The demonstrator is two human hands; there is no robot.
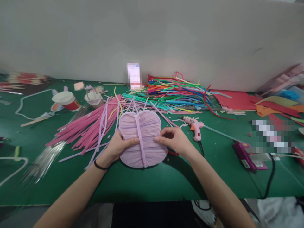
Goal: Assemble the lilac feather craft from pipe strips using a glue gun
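A rounded panel point(152, 152) made of lilac pipe cleaners is held up over the near part of the table. A single lilac strip runs down its middle, and its top edge dips inward. My left hand point(121, 144) grips the left edge, thumb lying across the front and the other fingers hidden behind. At the right edge, my right hand point(173, 139) pinches the panel between thumb and fingers. Just right of that hand lies a pink hot glue gun point(196, 128) with a clear glue stick in its back.
Pink pipe cleaners point(87, 126) lie to the left beside wrapped silvery sticks point(47, 161). Mixed-colour pipe cleaners point(175, 91) are heaped at the back near a lit phone point(134, 76). Paper cups point(68, 100) stand back left. A purple power strip point(248, 156) with cords sits right.
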